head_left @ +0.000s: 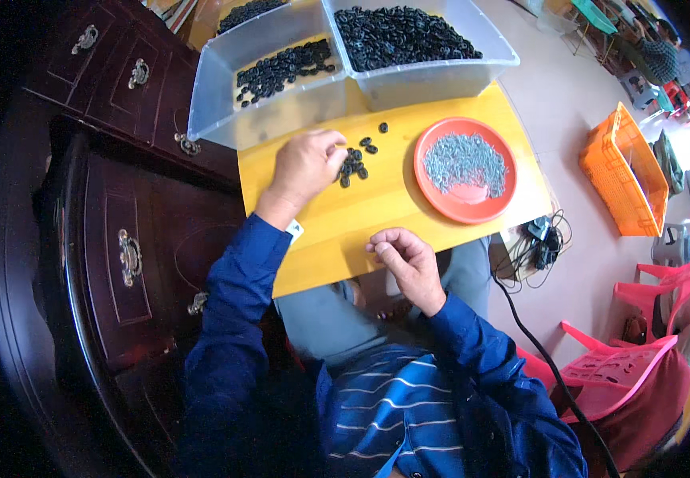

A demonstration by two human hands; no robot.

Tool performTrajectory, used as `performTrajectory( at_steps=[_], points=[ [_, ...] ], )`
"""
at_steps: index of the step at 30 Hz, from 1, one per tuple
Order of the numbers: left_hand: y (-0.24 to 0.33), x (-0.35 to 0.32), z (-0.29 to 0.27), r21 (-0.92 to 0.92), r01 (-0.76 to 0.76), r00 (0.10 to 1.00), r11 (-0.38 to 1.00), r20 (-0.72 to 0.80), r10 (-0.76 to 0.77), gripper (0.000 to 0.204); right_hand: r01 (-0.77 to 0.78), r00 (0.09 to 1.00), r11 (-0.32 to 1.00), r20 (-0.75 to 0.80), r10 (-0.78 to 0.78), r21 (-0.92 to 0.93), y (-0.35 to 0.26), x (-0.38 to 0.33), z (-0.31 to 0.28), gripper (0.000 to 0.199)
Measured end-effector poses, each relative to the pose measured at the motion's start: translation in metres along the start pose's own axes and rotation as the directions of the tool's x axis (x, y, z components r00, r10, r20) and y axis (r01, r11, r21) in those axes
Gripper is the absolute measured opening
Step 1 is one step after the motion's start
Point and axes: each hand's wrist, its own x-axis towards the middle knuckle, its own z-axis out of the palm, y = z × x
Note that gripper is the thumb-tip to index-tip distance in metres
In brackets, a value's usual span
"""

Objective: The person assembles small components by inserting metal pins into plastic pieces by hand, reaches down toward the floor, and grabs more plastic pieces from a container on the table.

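My left hand (307, 166) is over the yellow tabletop (321, 239), its fingers bent and closed at the left edge of a small pile of black oval ring-like pieces (353, 166). What lies between those fingertips, if anything, is hidden. At the table's near edge is my right hand (409, 267), thumb and fingers pinched together; anything in the pinch is too small to make out. To the right of the pile, a red round dish (466, 209) holds many small silvery-grey metal pieces (463, 162).
Two translucent plastic bins stand at the table's far side: the left bin (217, 99) and right bin (441, 80) contain black pieces. A dark wooden drawer cabinet (134, 239) borders the left. An orange crate (624, 171), pink chairs (600, 370) and a black cable (532, 342) are on the right.
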Motion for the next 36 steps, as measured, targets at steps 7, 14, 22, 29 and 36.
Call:
performTrajectory(
  at_steps=[7,14,22,29,36],
  points=[
    [-0.016,0.016,0.035,0.028,0.018,0.993,0.999,0.119,-0.021,0.020,-0.009,0.999,0.999,-0.048,0.006,-0.047,0.005,0.016,-0.002,0.015],
    [-0.021,0.023,0.040,-0.017,0.044,0.977,0.999,0.212,-0.040,0.014,-0.043,0.998,0.999,-0.043,0.044,0.031,0.004,0.028,0.000,0.015],
    [0.026,-0.029,0.013,-0.308,-0.033,0.983,0.951,0.159,0.086,0.011,-0.048,0.992,0.985,-0.110,0.067,0.168,0.004,0.016,-0.002,0.017],
    [0.094,-0.104,0.018,-0.263,-0.139,0.943,0.955,0.258,0.208,0.008,-0.010,0.992,0.978,-0.122,0.036,0.210,0.020,-0.023,-0.021,0.011],
    [0.126,-0.104,0.024,-0.303,-0.231,0.868,0.925,0.365,0.336,0.012,-0.032,0.985,0.964,-0.156,0.076,0.266,0.005,-0.059,-0.046,0.011]
  ],
)
